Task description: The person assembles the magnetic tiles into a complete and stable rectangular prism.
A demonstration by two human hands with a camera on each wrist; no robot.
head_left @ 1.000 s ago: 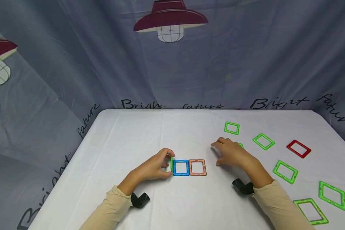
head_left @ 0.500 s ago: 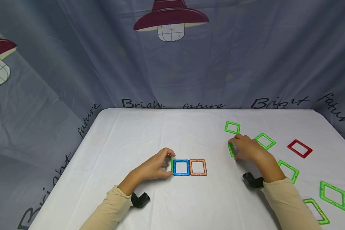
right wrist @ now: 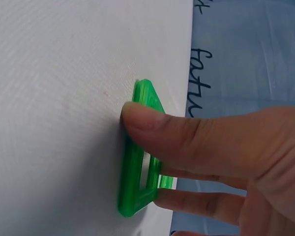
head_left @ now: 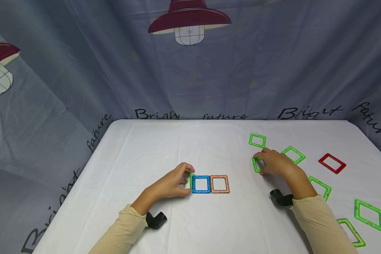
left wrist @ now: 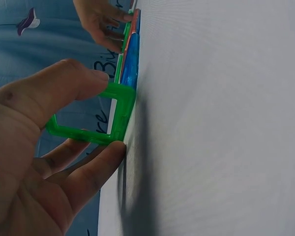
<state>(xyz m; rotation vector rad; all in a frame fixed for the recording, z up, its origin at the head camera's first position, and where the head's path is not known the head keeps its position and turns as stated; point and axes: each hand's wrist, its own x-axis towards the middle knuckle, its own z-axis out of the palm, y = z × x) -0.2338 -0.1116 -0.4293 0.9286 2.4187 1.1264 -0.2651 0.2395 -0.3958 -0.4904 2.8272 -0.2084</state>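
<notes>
My left hand [head_left: 169, 182] pinches a green square magnetic tile frame [left wrist: 122, 115] between thumb and fingers, keeping it on edge. That tile stands along the left side of a flat blue magnetic tile [head_left: 201, 191], which lies edge to edge with an orange magnetic tile [head_left: 220, 191]. Farther right, my right hand [head_left: 277, 164] grips another green magnetic tile [right wrist: 132, 172], thumb over its near edge and fingers at the opposite side. In the head view part of this tile is hidden under the hand; the right wrist view shows it close against the white cloth.
Beyond the right hand lie two green tiles, one at the back [head_left: 257, 145] and one farther right [head_left: 293, 148]. A red tile [head_left: 332, 170] lies at the right, with more green tiles nearer the front, partly behind the right sleeve [head_left: 320, 222]. A grey printed curtain [head_left: 257, 70] borders the table.
My right hand has moved right and now grips a green tile that it partly covered before. My left hand stays with its upright tile by the blue one.
</notes>
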